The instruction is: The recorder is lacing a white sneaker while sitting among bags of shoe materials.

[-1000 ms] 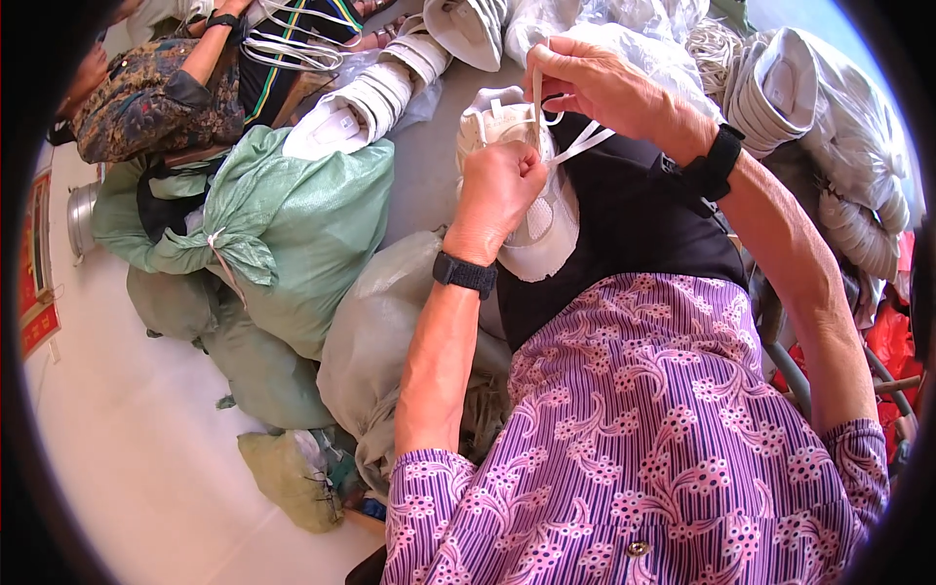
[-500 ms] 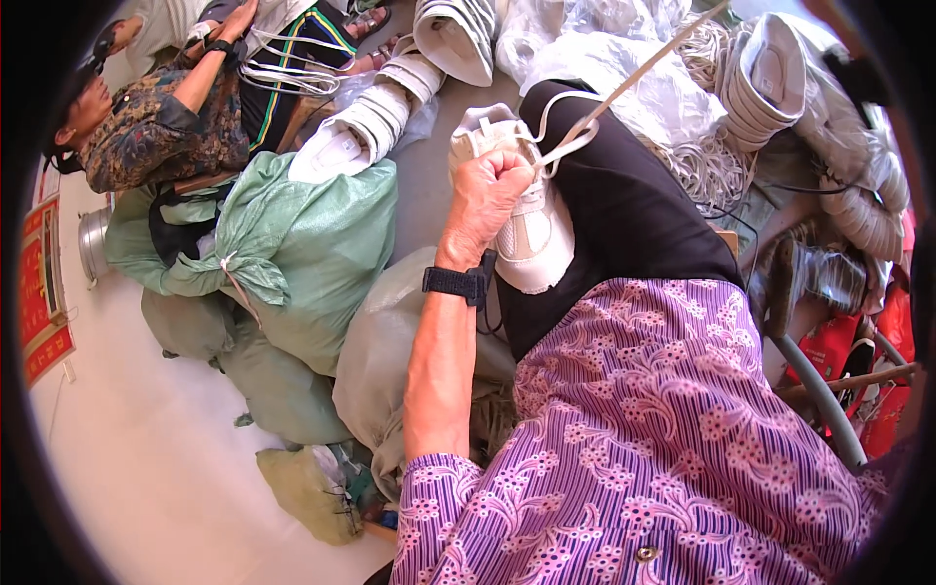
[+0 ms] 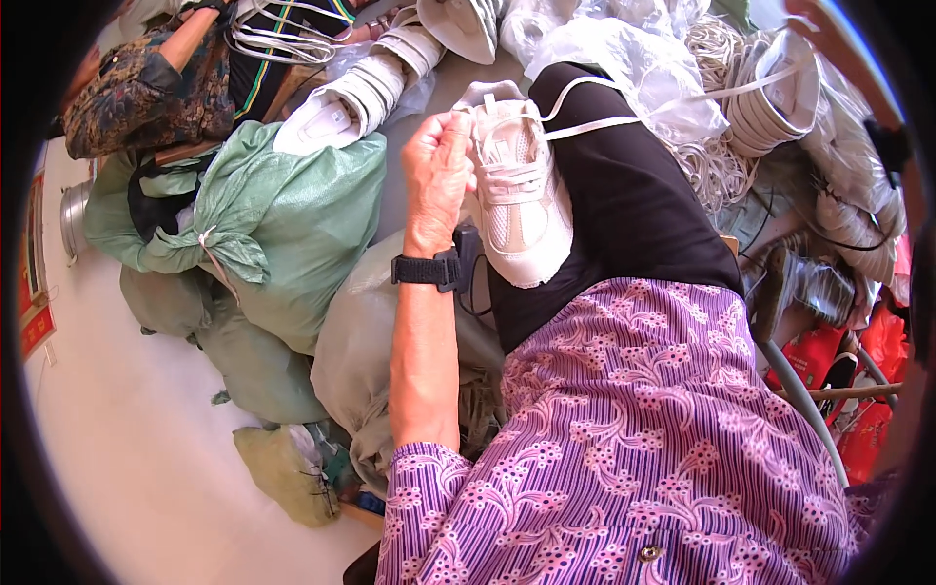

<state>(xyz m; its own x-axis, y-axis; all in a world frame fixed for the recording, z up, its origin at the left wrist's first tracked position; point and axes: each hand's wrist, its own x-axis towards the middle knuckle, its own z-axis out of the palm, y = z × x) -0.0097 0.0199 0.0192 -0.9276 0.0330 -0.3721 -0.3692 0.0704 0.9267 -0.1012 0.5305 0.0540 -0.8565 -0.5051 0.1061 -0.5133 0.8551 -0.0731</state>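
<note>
A white and beige sneaker (image 3: 526,219) rests toe-toward-me on my black-trousered thigh, its lower eyelets laced. My left hand (image 3: 439,171) is closed at the sneaker's left upper edge; whether a strand of lace is also between the fingers is hard to make out. From the sneaker's upper eyelets, a loose white shoelace (image 3: 702,98) loops over my knee and stretches toward the upper right. My right hand (image 3: 801,12) is mostly cut off and blurred at the upper right rim, above the lace's far stretch, so its fingers cannot be read.
Nested white shoe uppers stand in a stack (image 3: 770,107) at right, near bundles of laces (image 3: 717,175) and clear plastic (image 3: 604,58). At left are more stacked shoes (image 3: 336,122) on a tied green sack (image 3: 292,210). Another person (image 3: 146,83) sits at the upper left.
My left hand has shifted left off the sneaker's top to its side, baring the laced front. The lace, taut and rising before, now lies slacker to the right. My right forearm has come into view.
</note>
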